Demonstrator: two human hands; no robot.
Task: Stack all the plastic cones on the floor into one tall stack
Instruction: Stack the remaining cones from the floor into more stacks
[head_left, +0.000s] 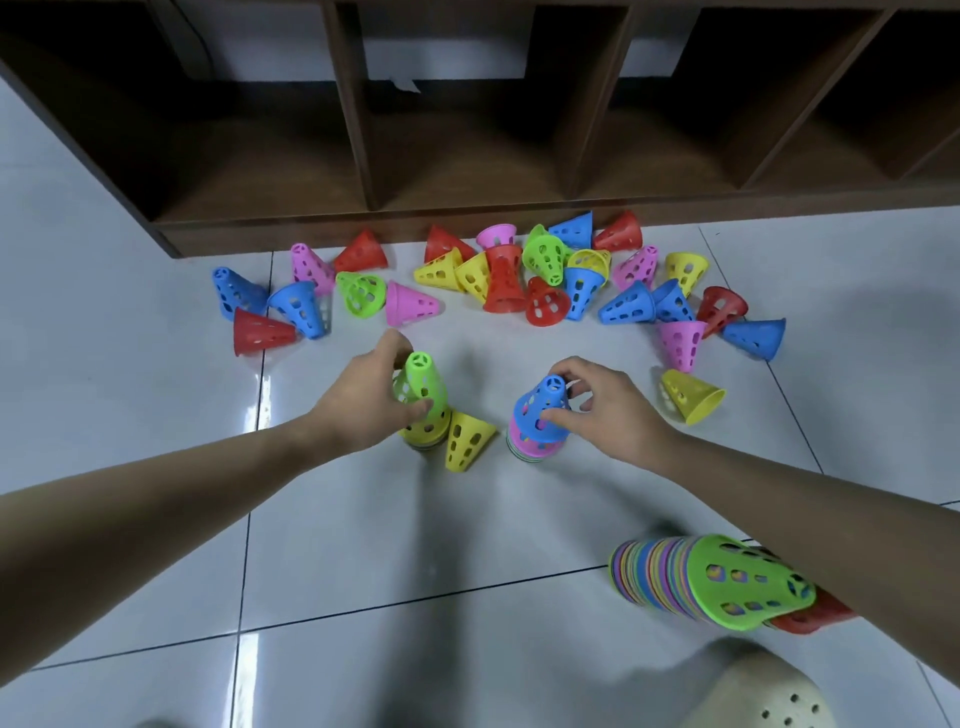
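Plastic cones, perforated and brightly coloured, lie on a pale tiled floor (156, 208). Two short upright stacks stand near the middle. The left stack is topped by a green cone (423, 382) over a yellow cone (427, 425); the left hand (363, 400) grips the green cone, thumb and fingers curled round its sides. The right stack is topped by a blue cone (543, 408) over a pink cone (535, 441) with further rims beneath; the right hand (605, 410) pinches the blue cone between thumb and fingertips near its narrow end. A loose yellow cone (467, 439) lies on its side between the two stacks, touching the left one. Another yellow cone (691, 397) lies just right of the right hand. A long stack (717, 584) of many nested cones, green-capped, lies on its side in the lower right, partly hidden by the right forearm. Beyond the hands, a scatter of loose cones (504, 280) in red, blue, yellow, pink and green spreads along the base of a dark wooden shelf unit (353, 130). A cream perforated shoe (763, 696) shows at the bottom edge.
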